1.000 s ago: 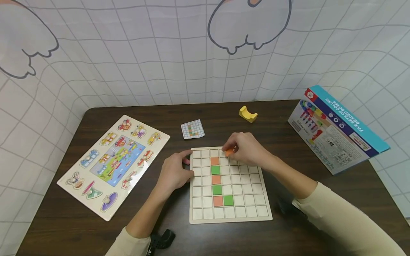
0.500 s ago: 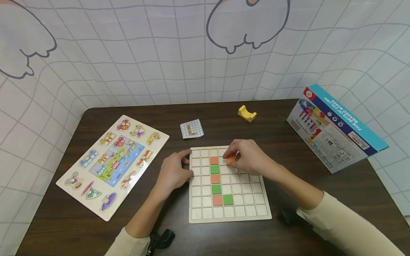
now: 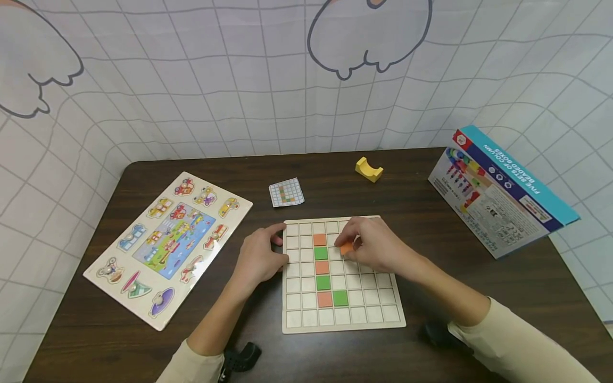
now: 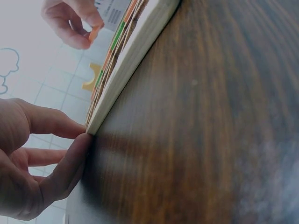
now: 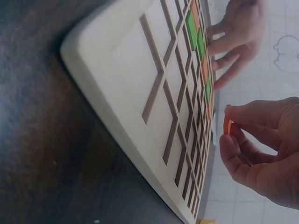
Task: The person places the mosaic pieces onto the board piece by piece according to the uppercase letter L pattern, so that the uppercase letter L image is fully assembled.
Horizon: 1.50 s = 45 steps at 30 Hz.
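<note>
My right hand (image 3: 375, 246) pinches a small orange square tile (image 5: 227, 120) between thumb and fingertip, held above the board. Beneath it lies a pale wooden grid board (image 3: 345, 330) with shallow square cells. A column of alternating tiles fills part of it, among them an orange tile (image 3: 322, 267) and a green tile (image 3: 323, 282). Another green tile (image 3: 340, 298) sits right of the column's lowest orange one. At the board's left edge, the thumb and index finger of my left hand (image 3: 260, 259) touch the rim, spread apart along it. The right hand hides several cells.
Behind the board lies a small pattern card (image 3: 287, 192) with a printed grid. A yellow curved block (image 3: 369, 169) stands near the table's back edge. Left is a picture puzzle board (image 3: 163, 314); a cardboard box (image 3: 498, 199) stands at the right. A white gridded curtain (image 3: 249, 106) hangs behind.
The right hand has moved toward the front of the board with the orange tile, from over the back row to a little lower. My left hand stays at the left edge.
</note>
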{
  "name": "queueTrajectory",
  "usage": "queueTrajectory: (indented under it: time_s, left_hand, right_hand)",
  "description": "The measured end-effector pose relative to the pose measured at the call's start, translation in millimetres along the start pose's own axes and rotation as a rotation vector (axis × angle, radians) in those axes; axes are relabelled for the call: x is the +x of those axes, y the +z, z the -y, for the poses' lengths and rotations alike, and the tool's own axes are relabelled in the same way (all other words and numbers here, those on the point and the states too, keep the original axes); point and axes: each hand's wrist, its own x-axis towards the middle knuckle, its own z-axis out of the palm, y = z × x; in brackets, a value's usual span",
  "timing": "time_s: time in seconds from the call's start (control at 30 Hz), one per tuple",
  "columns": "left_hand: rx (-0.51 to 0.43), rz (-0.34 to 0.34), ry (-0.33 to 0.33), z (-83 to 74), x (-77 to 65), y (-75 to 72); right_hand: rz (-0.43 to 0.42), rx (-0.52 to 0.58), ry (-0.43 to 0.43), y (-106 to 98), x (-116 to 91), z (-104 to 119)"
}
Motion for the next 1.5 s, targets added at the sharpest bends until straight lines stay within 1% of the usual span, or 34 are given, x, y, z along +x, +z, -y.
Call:
queueTrajectory:
  time_s: [0.5, 0.8, 1.2, 1.5]
  left_hand:
    - [0.001, 0.003, -0.002, 0.2, 0.9, 0.5]
    - [0.011, -0.001, 0.0, 0.2, 0.1, -0.1]
    - [0.013, 0.0, 0.005, 0.2, 0.9, 1.5]
    - [0.003, 0.01, -0.011, 0.7, 0.6, 0.9]
  right_hand:
    - [0.024, 0.016, 0.009, 5.8, -13.9, 2.9]
    - [0.027, 0.029, 0.047, 12.9, -22.5, 3.9]
    - [0.052, 0.027, 0.061, 15.2, -37.9, 6.6]
    - [0.041, 0.029, -0.002, 19.6, -47.6, 5.3]
